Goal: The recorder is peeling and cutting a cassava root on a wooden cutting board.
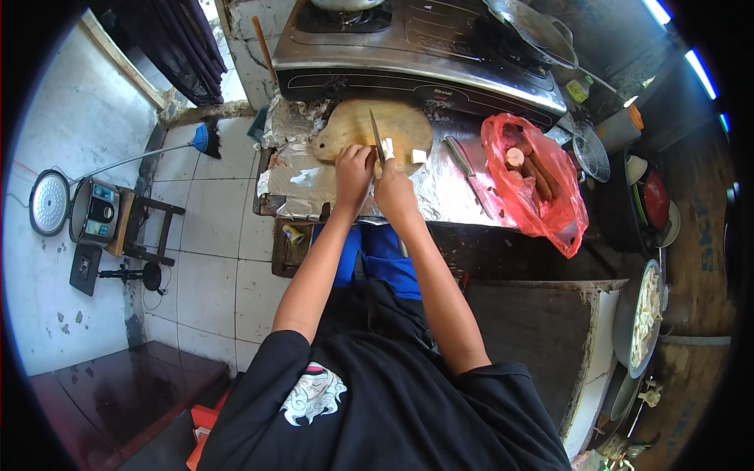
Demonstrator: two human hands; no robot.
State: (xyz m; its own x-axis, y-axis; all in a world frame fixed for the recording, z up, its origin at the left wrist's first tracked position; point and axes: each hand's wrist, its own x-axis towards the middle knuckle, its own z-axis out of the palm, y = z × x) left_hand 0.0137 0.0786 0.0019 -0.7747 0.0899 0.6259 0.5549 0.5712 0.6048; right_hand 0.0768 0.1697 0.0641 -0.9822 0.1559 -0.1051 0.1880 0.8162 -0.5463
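Observation:
A round wooden cutting board lies on the foil-covered counter in front of the stove. My right hand is closed around the handle of a kitchen knife, whose blade points away from me over the board. Close beside the blade, my left hand rests on the board with its fingers bent together; what they hold is hidden. White cut pieces lie just right of the blade, and another white chunk sits near the board's right edge.
A red plastic bag with brown-skinned roots stands on the right, a second knife beside it. Behind the board is a gas stove with a pan. A bowl of pale pieces is at far right.

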